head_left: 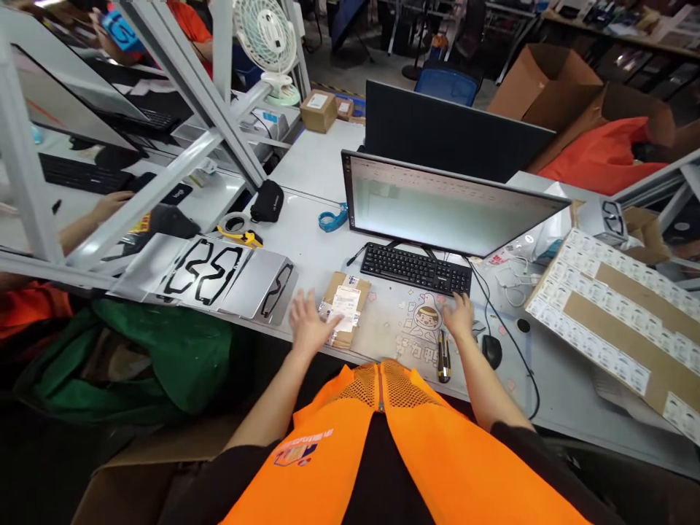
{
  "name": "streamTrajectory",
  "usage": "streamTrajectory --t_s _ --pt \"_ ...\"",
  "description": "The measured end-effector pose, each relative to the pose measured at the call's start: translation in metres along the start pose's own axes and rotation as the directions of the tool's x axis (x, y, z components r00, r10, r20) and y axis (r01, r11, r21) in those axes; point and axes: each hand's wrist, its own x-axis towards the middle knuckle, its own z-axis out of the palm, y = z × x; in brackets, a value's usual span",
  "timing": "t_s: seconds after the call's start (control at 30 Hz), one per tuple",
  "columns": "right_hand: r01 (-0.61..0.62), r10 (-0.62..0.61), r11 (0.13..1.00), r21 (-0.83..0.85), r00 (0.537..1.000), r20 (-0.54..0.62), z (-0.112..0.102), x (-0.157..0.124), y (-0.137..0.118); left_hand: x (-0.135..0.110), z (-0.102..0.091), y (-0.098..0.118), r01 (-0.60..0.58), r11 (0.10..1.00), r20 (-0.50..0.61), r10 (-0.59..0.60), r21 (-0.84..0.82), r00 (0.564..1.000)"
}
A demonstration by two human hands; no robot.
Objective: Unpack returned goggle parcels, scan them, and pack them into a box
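Brown cardboard parcel (345,310), flat, sealed, white label facing up; lies on the counter (306,240) just near of the keyboard (415,268), so the label reads within sight of the monitor (448,208). Contents hidden. Left hand (307,324): fingers spread and released, resting on the parcel's left edge, apparently steadying it. Right hand (458,317): fingers loose at the keyboard's near right corner, grasping nothing, placed for keying. Yellow-handled knife (442,356) and mouse (491,351) lie just near of it. Green sack (164,357), near left, slumped; contents unclear.
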Motion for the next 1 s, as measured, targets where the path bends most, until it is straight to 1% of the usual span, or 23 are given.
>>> streamTrajectory --t_s 0.07,0.1,0.17,0.23,0.27,0.33,0.4,0.43,0.53,0.6,0.67,0.77,0.87,0.93,1.0 --pt "-0.079 0.081 0.997 0.024 0.994 -0.076 -0.008 -0.030 0.024 -0.004 0.025 0.021 0.052 0.998 0.155 -0.056 0.035 0.986" --pt "-0.127 0.129 0.992 0.028 0.986 -0.109 -0.011 -0.045 0.036 -0.004 0.034 0.029 0.066 0.996 0.209 -0.075 0.051 0.975" --pt "-0.230 0.231 0.973 0.024 0.961 -0.153 -0.014 -0.075 0.057 0.000 0.045 0.040 0.076 0.994 0.267 -0.096 0.084 0.959" --pt "-0.315 0.314 0.949 0.019 0.937 -0.154 -0.015 -0.099 0.073 0.006 0.047 0.044 0.067 0.990 0.282 -0.099 0.120 0.954" --pt "-0.347 0.346 0.938 0.017 0.929 -0.133 -0.015 -0.107 0.078 0.009 0.046 0.045 0.056 0.989 0.283 -0.093 0.137 0.954" --pt "-0.386 0.385 0.923 0.009 0.921 -0.053 -0.013 -0.119 0.085 0.010 0.041 0.045 0.033 0.986 0.289 -0.080 0.166 0.954" --pt "-0.399 0.399 0.917 -0.008 0.917 0.018 -0.012 -0.122 0.088 0.006 0.035 0.044 0.004 0.983 0.295 -0.058 0.183 0.954" --pt "-0.400 0.400 0.916 -0.020 0.916 0.034 -0.012 -0.122 0.089 0.002 0.032 0.044 -0.018 0.983 0.300 -0.039 0.185 0.953" --pt "-0.390 0.392 0.918 -0.064 0.920 0.018 -0.015 -0.116 0.091 -0.016 0.026 0.048 -0.110 0.983 0.329 0.056 0.150 0.943" --pt "-0.370 0.373 0.924 -0.092 0.928 0.012 -0.018 -0.111 0.092 -0.027 0.024 0.054 -0.182 0.978 0.358 0.134 0.106 0.924" --pt "-0.334 0.339 0.936 -0.113 0.940 0.027 -0.020 -0.107 0.092 -0.033 0.027 0.065 -0.249 0.966 0.389 0.204 0.068 0.898" --pt "-0.282 0.294 0.949 -0.142 0.953 0.072 -0.019 -0.103 0.087 -0.035 0.040 0.086 -0.342 0.939 0.439 0.290 0.044 0.850" --pt "-0.274 0.296 0.948 -0.161 0.947 0.127 -0.016 -0.099 0.081 -0.034 0.061 0.107 -0.406 0.913 0.472 0.342 0.038 0.812" --pt "-0.282 0.304 0.947 -0.153 0.941 0.151 -0.015 -0.096 0.080 -0.035 0.074 0.114 -0.402 0.915 0.482 0.336 0.036 0.809" --pt "-0.272 0.287 0.956 -0.115 0.945 0.158 -0.014 -0.093 0.082 -0.038 0.081 0.115 -0.386 0.922 0.469 0.331 0.024 0.819"
